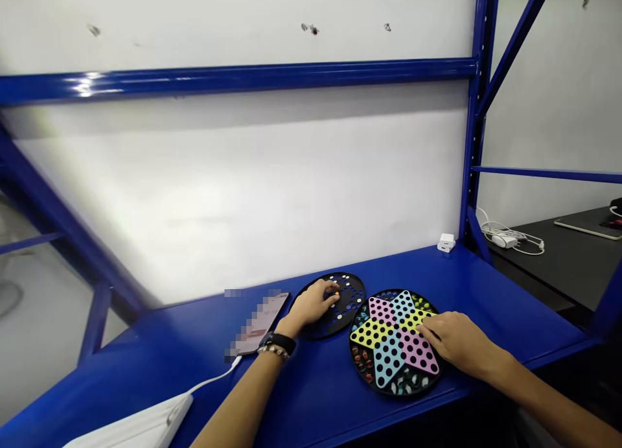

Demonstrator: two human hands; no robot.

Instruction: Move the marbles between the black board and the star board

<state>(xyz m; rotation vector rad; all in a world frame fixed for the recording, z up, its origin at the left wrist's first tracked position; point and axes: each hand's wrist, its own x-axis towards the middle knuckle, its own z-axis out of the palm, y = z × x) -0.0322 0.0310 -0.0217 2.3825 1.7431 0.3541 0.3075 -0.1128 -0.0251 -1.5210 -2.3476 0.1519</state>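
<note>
My left hand [315, 302], with a dark band and a beaded bracelet at the wrist, reaches over a round black board [318, 331] dotted with small white spots. Its thumb and forefinger close around a small orange piece [337, 294]. Right of that lies a Chinese checkers board [387, 364], with a star of pink, blue and yellow points full of dark holes. Coloured glass marbles [363, 364] sit in the pockets around its rim. Above the board's right side is my right hand [454, 341], fingers curled and tips together; whatever they pinch is hidden.
Left of the boards a phone [262, 325] lies plugged into a white cable [214, 382], which runs towards a white device [140, 425]. A white charger [446, 242] stands at the back of the blue table [204, 331]. Blue metal posts [470, 143] frame the table.
</note>
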